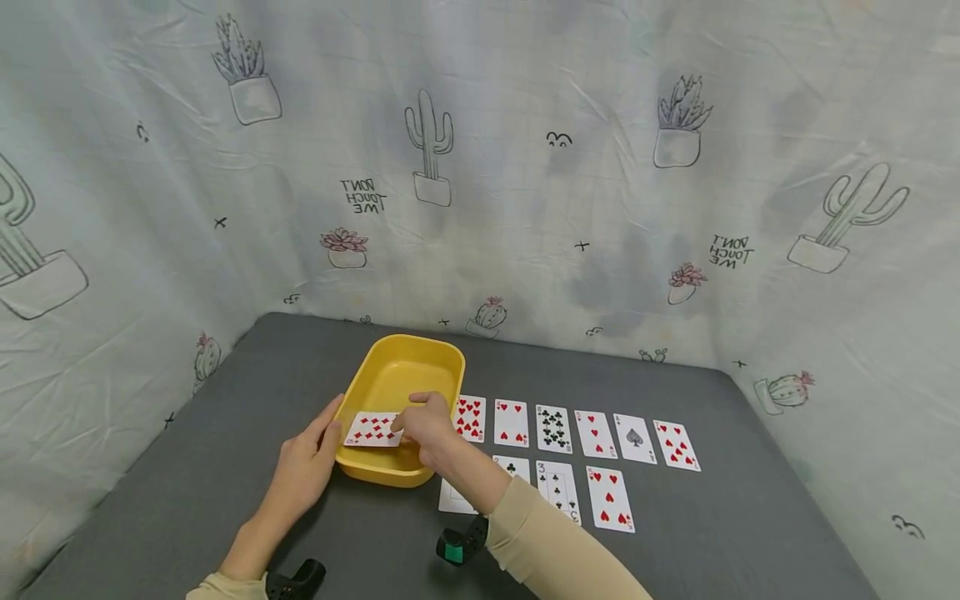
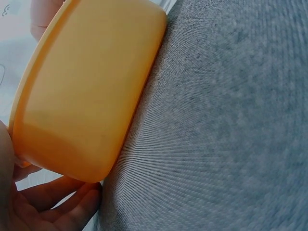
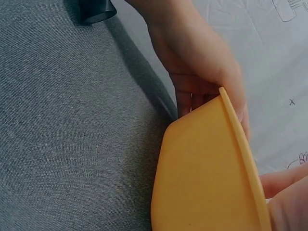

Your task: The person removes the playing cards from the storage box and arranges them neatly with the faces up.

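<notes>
My left hand (image 1: 306, 462) grips the near left side of a yellow plastic tray (image 1: 435, 350) by its rim. In the left wrist view, fingers (image 2: 72, 204) of that hand lie against the outside of the tray's end wall. My right hand (image 1: 429, 427) reaches over the tray and pinches the right end of a playing card (image 1: 371, 430) with red diamonds, face up. The card lies across the near part of the tray. In the right wrist view, the tray wall (image 3: 207, 163) hides the card, and only part of the right hand (image 3: 291, 204) shows.
Right of the tray, face-up playing cards lie in two rows on the grey table (image 1: 712, 533), including an ace of spades (image 1: 634, 438) and a five of hearts (image 1: 610, 498). My right forearm covers part of the lower row. A cactus-print cloth (image 1: 525, 208) hangs behind.
</notes>
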A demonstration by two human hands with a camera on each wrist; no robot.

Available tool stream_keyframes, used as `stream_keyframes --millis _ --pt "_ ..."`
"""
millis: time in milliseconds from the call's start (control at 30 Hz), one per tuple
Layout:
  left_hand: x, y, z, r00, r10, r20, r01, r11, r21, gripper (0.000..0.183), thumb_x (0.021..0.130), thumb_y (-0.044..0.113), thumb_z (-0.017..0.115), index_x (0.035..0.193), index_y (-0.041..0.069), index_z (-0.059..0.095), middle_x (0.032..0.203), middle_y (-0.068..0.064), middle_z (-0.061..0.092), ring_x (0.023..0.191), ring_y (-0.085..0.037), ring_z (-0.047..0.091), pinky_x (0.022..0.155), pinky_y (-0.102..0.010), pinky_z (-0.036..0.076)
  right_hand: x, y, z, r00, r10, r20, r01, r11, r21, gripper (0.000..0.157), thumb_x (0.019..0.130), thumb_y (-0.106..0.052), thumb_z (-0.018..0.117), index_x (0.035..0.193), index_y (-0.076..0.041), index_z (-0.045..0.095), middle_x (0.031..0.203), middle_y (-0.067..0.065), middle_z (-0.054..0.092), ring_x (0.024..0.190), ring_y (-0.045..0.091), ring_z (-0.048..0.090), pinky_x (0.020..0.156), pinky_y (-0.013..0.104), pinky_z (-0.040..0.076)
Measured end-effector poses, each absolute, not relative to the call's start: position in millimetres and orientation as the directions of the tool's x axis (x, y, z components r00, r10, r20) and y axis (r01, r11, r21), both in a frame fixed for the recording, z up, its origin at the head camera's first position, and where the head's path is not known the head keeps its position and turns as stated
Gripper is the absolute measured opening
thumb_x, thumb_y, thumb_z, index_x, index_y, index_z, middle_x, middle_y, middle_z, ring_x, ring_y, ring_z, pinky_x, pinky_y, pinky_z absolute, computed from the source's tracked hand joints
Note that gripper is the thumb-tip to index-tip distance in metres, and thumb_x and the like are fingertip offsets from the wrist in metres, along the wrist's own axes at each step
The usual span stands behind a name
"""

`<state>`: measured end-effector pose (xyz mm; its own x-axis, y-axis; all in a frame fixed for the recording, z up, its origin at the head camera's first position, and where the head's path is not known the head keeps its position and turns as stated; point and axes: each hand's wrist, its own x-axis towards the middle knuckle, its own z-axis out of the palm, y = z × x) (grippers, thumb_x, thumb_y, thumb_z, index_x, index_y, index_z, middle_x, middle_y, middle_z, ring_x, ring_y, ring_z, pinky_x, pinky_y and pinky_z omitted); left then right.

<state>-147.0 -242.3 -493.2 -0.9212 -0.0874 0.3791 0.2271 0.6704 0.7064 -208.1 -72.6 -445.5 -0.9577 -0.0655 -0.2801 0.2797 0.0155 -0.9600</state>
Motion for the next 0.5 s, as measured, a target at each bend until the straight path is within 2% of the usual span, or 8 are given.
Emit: stream_keyframes --millis 167,367,500 --pt "-146.2 -241.3 -492.5 -0.917 -0.083 0.391 0.236 0.676 0.698 0.044 0.097 0.034 0.035 0.14 0.026 0.032 0.131 -0.012 0.044 0.111 -0.028 0.046 0.083 -0.049 0.04 -207.7 -74.5 -448.7 -0.964 -0.074 -0.254 0.254 0.006 -0.967 0.055 0.06 0.019 0.064 0.109 0.0 0.047 0.09 0.012 0.049 0.053 0.019 0.046 0.054 0.031 0.046" --pt "-146.1 -241.8 -492.9 -0.912 -0.085 0.402 0.242 0.681 0.691 0.044 0.097 0.033 0.037 0.139 0.023 0.034 0.13 -0.013 0.045 0.115 -0.03 0.043 0.086 -0.051 0.038 -206.6 -75.7 -448.4 -0.959 -0.066 -0.274 0.273 0.032 -0.962 0.048 0.063 0.016 0.065 0.105 -0.003 0.051 0.087 0.011 0.052 0.054 0.02 0.045 0.053 0.03 0.045" --pt "-146.1 -241.6 -493.1 -0.909 -0.09 0.408 0.244 0.679 0.692 0.044 0.097 0.032 0.038 0.139 0.019 0.036 0.128 -0.013 0.046 0.109 -0.027 0.048 0.082 -0.049 0.04 -204.4 -75.3 -446.1 -0.956 -0.078 -0.283 0.281 0.035 -0.959 0.042 0.065 0.013 0.064 0.102 -0.004 0.053 0.088 0.012 0.052 0.053 0.021 0.045 0.053 0.03 0.046"
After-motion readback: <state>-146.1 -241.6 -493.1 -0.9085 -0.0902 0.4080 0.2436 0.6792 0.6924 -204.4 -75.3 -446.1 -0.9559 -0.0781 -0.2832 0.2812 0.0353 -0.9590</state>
